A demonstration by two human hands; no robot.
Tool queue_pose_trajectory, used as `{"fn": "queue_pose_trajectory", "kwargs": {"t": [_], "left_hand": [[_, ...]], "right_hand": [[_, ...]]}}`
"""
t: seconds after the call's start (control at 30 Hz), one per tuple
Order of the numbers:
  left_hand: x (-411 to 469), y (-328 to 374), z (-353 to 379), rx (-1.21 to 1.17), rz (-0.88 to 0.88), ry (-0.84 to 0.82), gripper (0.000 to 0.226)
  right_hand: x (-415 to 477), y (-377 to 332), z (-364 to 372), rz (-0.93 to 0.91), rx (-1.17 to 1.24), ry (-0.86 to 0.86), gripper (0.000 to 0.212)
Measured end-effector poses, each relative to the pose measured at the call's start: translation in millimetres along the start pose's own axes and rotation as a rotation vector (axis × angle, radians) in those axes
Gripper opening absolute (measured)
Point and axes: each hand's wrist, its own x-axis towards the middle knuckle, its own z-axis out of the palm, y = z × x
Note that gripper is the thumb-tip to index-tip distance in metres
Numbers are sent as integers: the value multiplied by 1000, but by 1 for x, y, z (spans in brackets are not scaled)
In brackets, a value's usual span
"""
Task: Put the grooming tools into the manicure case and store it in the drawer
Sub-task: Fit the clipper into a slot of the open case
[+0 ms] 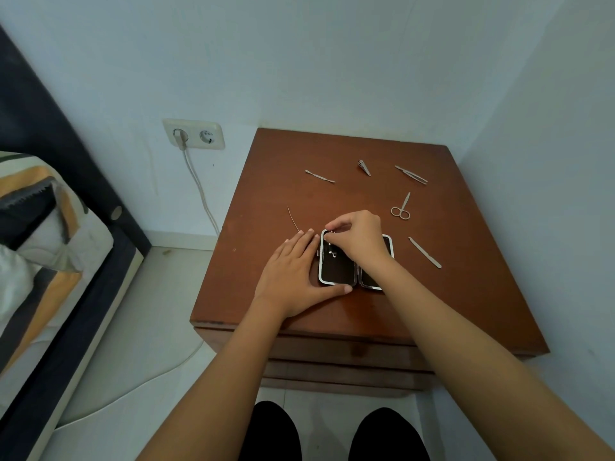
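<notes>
The black manicure case (pixel 339 271) with a silver rim lies open on the brown nightstand (pixel 466 294). My left hand (pixel 296 271) rests flat against its left side, thumb along the near edge. Over the case's far end, my right hand (pixel 357 237) pinches a small metal tool (pixel 330 231). Loose on the top lie a cuticle pusher (pixel 320 176), nail clippers (pixel 364 168), tweezers (pixel 411 175), small scissors (pixel 401 207), a nail file (pixel 425 252) and a thin pick (pixel 293 219).
Closed drawers (pixel 332 357) face me at the nightstand's front. A bed (pixel 50 261) stands at the left. A wall socket (pixel 193 134) with a white cable hangs left of the nightstand. My feet (pixel 332 434) are on the floor below.
</notes>
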Motion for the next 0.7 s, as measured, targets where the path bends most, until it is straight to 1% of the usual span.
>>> {"fn": "queue_pose_trajectory", "kwargs": {"t": [0.17, 0.37, 0.43, 0.5, 0.57, 0.63, 0.7], "left_hand": [[0, 1, 0, -2, 2, -3, 110], [2, 1, 1, 14, 2, -10, 113], [3, 0, 3, 30, -3, -11, 114], [3, 0, 3, 37, -5, -3, 114], [3, -1, 4, 41, -3, 11, 113], [3, -1, 3, 46, -6, 37, 112], [3, -1, 2, 46, -7, 49, 112]], "right_hand": [[-4, 13, -3, -107, -12, -36, 14], [-14, 24, -16, -287, -58, -150, 18], [-1, 28, -24, -307, -32, -91, 18], [26, 32, -35, -266, 39, 56, 18], [61, 35, -42, -182, 34, 138, 22], [101, 38, -43, -118, -100, 120, 32], [134, 41, -37, -85, -225, 52, 44]]}}
